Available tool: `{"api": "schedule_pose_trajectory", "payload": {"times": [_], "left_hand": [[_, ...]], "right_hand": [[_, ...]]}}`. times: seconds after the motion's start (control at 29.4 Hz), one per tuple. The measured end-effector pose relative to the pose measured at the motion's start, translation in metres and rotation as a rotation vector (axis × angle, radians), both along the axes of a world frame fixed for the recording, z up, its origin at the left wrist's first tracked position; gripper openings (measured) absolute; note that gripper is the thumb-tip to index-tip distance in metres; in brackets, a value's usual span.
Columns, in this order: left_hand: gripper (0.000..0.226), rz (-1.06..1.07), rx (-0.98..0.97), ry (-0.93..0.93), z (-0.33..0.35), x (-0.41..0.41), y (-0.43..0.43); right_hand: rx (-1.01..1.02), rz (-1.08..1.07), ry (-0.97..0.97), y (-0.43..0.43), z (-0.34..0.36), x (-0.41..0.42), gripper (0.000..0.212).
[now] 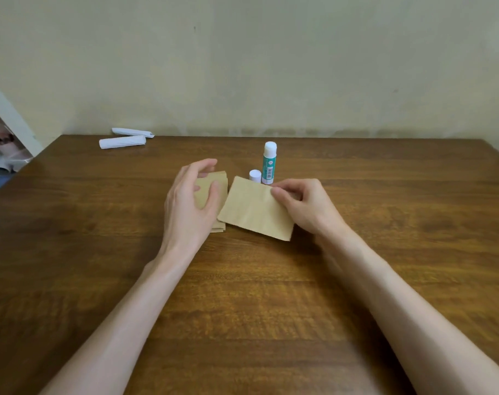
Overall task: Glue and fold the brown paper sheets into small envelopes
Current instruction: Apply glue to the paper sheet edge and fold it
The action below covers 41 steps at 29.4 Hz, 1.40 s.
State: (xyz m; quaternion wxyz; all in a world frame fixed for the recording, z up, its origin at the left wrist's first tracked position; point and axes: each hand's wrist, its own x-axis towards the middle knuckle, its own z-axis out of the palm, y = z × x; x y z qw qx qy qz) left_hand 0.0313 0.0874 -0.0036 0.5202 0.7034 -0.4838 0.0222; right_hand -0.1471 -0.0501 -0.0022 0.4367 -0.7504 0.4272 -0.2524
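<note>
Right hand (299, 203) grip pinches brown sheet (254, 212) edge beside stack (224, 183), likely readying for gluing; left hand (191, 201) grip relaxed, empty, above stack.

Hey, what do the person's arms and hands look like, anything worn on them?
Left forearm and right forearm are bare, no sleeves in view. The left grip and right grip are bare hands: no gloves, rings, watch or bracelet visible.
</note>
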Motion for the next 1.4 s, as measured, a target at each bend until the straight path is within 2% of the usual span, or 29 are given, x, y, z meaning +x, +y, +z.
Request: {"api": "schedule_pose_trajectory", "payload": {"times": [0.14, 0.27, 0.41, 0.51, 0.61, 0.71, 0.82, 1.06, 1.26, 1.4], "left_hand": [[0.031, -0.254, 0.163, -0.170, -0.003, -0.019, 0.000], [0.041, -0.377, 0.384, -0.417, -0.017, -0.034, -0.004], [0.043, -0.395, 0.425, -0.452, -0.020, -0.037, -0.006], [0.039, -0.407, 0.446, -0.477, -0.023, -0.036, -0.006], [0.038, -0.421, 0.446, -0.476, -0.023, -0.038, -0.006], [0.038, -0.443, 0.446, -0.472, -0.022, -0.039, -0.005], [0.042, -0.468, 0.437, -0.454, -0.019, -0.040, -0.003], [0.044, -0.402, 0.406, -0.444, -0.013, -0.035, -0.002], [0.056, -0.377, 0.460, -0.449, -0.014, -0.033, -0.003], [0.061, -0.365, 0.475, -0.441, -0.016, -0.032, -0.002]], "right_hand": [[-0.143, 0.059, 0.213, -0.015, 0.005, -0.034, 0.019], [-0.210, 0.090, 0.247, -0.016, 0.002, -0.048, 0.016], [-0.332, 0.112, 0.272, -0.016, 0.000, -0.048, 0.016], [-0.365, 0.111, 0.309, -0.020, -0.001, -0.041, 0.027], [-0.395, 0.031, 0.205, -0.025, -0.004, -0.026, 0.038], [-0.329, -0.060, 0.039, -0.031, -0.004, -0.004, 0.053], [-0.259, -0.087, -0.024, -0.038, -0.003, 0.020, 0.060], [-0.242, -0.102, -0.050, -0.044, -0.002, 0.039, 0.035], [-0.261, -0.137, -0.153, -0.036, 0.007, 0.011, 0.031], [-0.169, -0.216, -0.255, -0.029, 0.014, -0.015, 0.032]]}}
